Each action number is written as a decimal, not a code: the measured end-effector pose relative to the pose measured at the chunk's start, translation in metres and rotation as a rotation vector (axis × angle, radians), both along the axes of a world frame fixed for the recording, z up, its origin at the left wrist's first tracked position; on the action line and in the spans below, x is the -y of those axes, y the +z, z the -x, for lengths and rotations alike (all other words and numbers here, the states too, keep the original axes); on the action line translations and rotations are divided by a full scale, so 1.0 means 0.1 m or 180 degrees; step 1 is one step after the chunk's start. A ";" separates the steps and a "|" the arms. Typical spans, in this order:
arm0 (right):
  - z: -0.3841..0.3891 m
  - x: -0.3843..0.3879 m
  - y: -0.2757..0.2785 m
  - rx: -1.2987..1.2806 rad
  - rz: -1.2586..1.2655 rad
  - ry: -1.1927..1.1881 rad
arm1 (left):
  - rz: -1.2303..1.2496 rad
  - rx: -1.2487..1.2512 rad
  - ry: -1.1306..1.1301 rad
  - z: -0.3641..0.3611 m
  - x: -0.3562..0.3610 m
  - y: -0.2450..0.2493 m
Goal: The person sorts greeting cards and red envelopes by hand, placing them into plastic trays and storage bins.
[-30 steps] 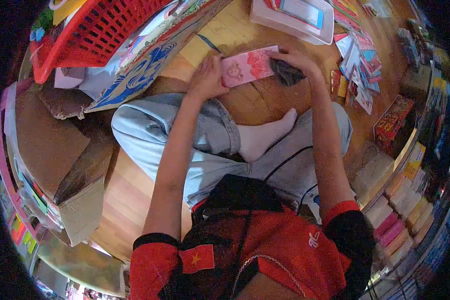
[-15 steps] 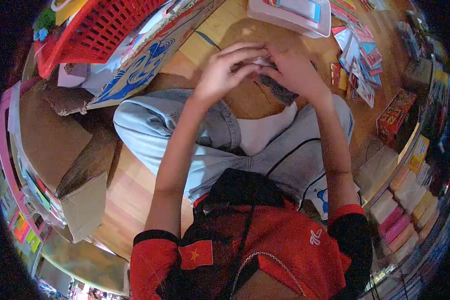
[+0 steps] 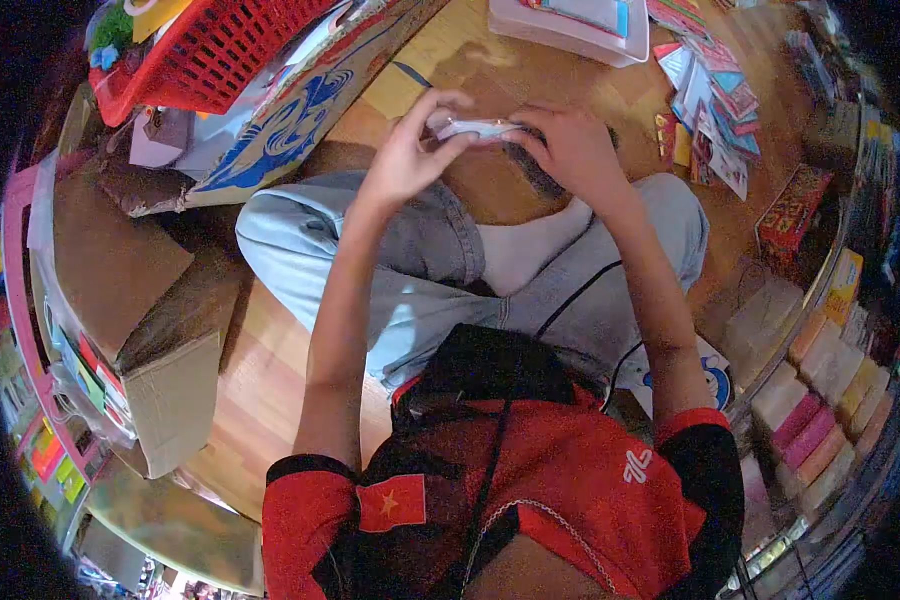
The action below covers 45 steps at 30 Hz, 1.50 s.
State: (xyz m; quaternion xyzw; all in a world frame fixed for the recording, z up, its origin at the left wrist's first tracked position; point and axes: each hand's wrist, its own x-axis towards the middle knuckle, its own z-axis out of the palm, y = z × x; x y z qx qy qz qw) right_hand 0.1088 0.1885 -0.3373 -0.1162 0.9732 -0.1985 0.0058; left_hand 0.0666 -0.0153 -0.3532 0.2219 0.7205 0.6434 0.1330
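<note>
A small whitish item (image 3: 485, 129), too blurred to name, is stretched between my two hands above the wooden floor. My left hand (image 3: 410, 150) pinches its left end between thumb and fingers. At its right end, my right hand (image 3: 575, 150) grips it with thumb and forefinger. Below the right hand, a dark object (image 3: 535, 172) lies on the floor by my crossed legs, partly hidden by that hand.
A red basket (image 3: 225, 55) and a cardboard box with blue print (image 3: 290, 125) are at upper left. An open brown box (image 3: 175, 400) stands at left. A white tray (image 3: 570, 40) is at the top, beside scattered packets (image 3: 705, 95). Stacked goods (image 3: 815, 415) line the right.
My hands have moved apart, and the whitish item now shows between them. My left hand has shifted slightly left and down. The whole view has shifted a little.
</note>
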 end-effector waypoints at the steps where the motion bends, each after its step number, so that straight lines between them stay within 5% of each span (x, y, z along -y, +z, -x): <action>1: 0.02 -0.01 -0.02 0.0092 -0.0091 0.0027 | -0.0003 -0.0003 -0.0005 0.01 0.01 -0.01; 6: 0.06 0.04 -0.01 0.0265 -0.0271 -0.0104 | 0.1044 -0.0103 0.0144 0.07 0.10 -0.03; 13: 0.22 0.03 -0.13 0.0216 0.0334 -0.0712 | 0.0309 0.0056 0.0882 0.36 -0.11 -0.37; 17: 0.53 -0.23 -0.85 -0.0174 0.0316 -0.1187 | 0.0150 0.0179 0.0933 0.81 -0.49 -1.01; 20: 0.60 -0.50 -1.28 0.0248 0.0326 -0.1684 | 0.0717 -0.0485 0.0707 0.97 -0.57 -1.36; 24: 0.49 -0.76 -1.56 -0.0127 -0.0051 -0.1765 | 0.1817 -0.0803 0.0212 0.75 -0.21 -1.12; 26: 0.45 -0.81 -1.57 -0.0868 0.0279 -0.2518 | 0.2564 -0.1192 0.0660 0.42 -0.04 -1.14; 30: 0.55 -0.46 -1.36 -0.1096 0.1236 -0.2690 | 0.3057 -0.1222 0.0283 0.04 -0.12 -1.03; 32: 0.59 -0.37 -1.62 -0.0983 -0.0192 -0.1197 | 0.3022 -0.1025 0.0344 -0.01 -0.24 -1.06; 36: 0.60 0.06 -1.64 -0.1231 -0.0419 -0.0917 | 0.3209 -0.0699 0.0093 0.05 -0.24 -1.15; 39: 0.36 0.26 -1.71 -0.0311 -0.0686 -0.0056 | 0.3108 -0.0579 0.0154 0.05 -0.25 -1.17; 41: 0.26 0.30 -1.67 -0.0528 0.0208 0.0828 | 0.3301 -0.0951 0.0201 0.05 -0.21 -1.32; 45: 0.67 -0.13 -1.26 0.1041 0.0439 -0.0172 | 0.3219 -0.0767 0.0168 0.03 -0.22 -1.17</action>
